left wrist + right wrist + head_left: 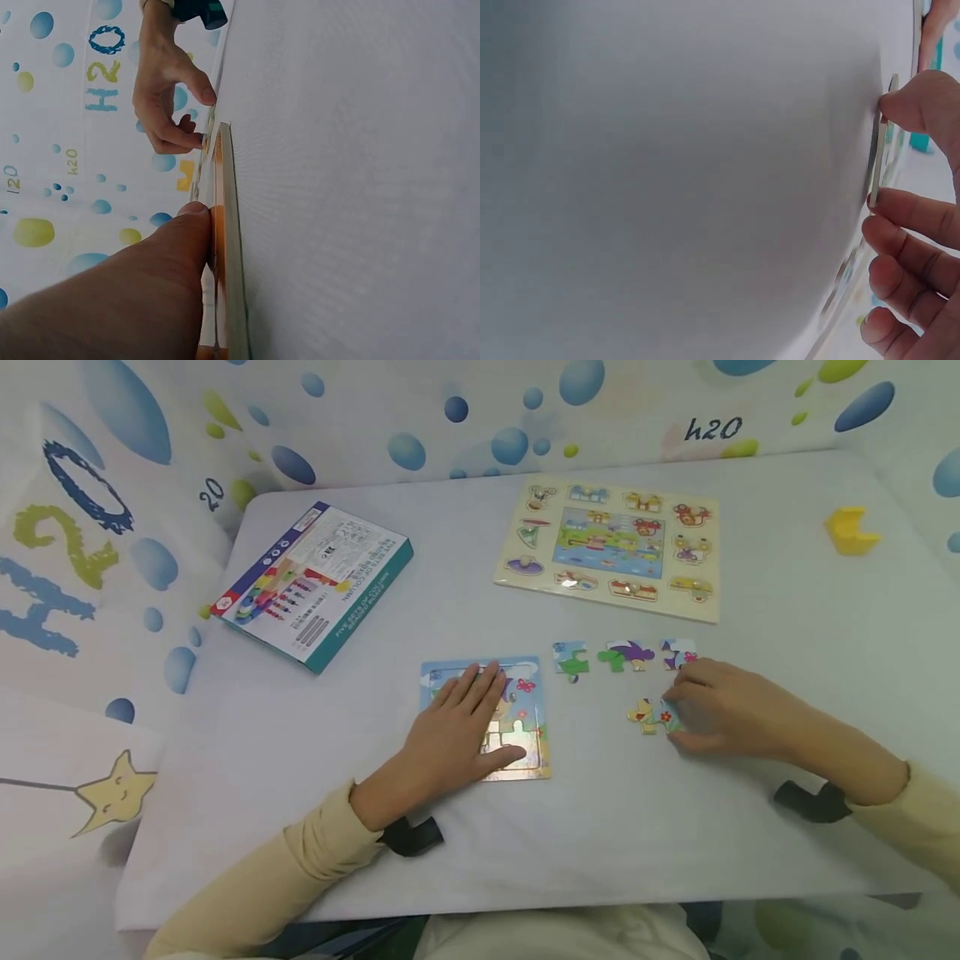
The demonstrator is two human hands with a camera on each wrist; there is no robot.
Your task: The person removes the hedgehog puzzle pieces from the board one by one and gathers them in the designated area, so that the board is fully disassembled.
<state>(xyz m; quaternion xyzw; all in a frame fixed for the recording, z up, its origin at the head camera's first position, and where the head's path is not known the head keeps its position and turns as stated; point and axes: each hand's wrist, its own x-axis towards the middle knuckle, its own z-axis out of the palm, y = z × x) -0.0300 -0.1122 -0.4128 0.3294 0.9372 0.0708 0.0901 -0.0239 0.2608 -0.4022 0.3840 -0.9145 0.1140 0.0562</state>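
My left hand [457, 718] lies flat with fingers spread over a small square puzzle board [534, 727], covering much of its picture. Part of the board's bare inner tray shows beside the thumb. To the right, my right hand [723, 710] pinches a jigsaw piece with a red flower [667, 717] by its edges. Thumb and index finger sit at opposite ends of that thin piece [880, 154], low over the table, in the right wrist view. A piece with a yellow animal [642, 717] lies just left of it. Behind, a row holds a green piece [572, 658], a purple-and-green piece [630, 655] and a purple-and-white piece [677, 653].
A larger wooden picture board [607, 597] lies at the back centre of the white-covered table [300, 827]. A flat toy box [322, 585] rests at the back left. At the far right stands a yellow notched block [851, 531]. Printed cloth walls [637, 410] enclose the table.
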